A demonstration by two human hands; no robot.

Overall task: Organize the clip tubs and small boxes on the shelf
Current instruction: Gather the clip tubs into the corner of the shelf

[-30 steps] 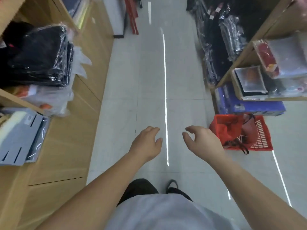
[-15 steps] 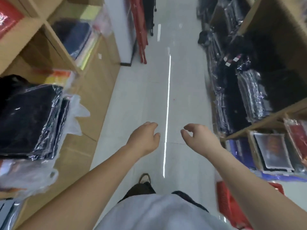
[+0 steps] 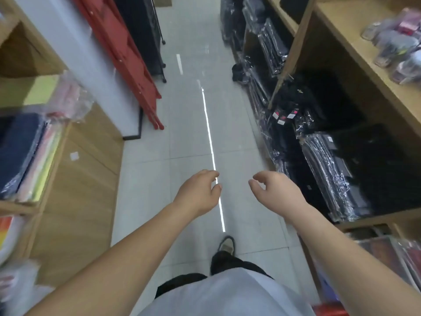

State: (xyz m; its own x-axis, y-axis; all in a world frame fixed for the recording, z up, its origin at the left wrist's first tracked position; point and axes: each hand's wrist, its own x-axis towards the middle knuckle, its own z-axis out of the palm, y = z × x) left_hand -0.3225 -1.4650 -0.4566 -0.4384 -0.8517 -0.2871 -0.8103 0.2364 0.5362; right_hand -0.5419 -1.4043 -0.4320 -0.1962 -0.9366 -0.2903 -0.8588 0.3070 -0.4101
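My left hand [image 3: 198,192] and my right hand [image 3: 276,193] hang out in front of me over the aisle floor, side by side, fingers loosely curled and apart, holding nothing. At the top right, several small clear tubs [image 3: 396,46] lie blurred on a wooden shelf [image 3: 355,42], well above and to the right of my right hand. No small boxes can be made out.
Grey tiled aisle floor [image 3: 193,124] runs ahead between wooden shelving. Black bagged goods [image 3: 337,160] fill the lower right shelves. Red folded frames [image 3: 127,65] lean against a white pillar at left. Bagged folders [image 3: 29,153] sit on the left shelf. My shoe [image 3: 226,244] is on the floor.
The view has tilted up and moved forward along the aisle; the red basket has slid out of sight at the bottom right, and the tub shelf has come into view. Both hands stay empty.
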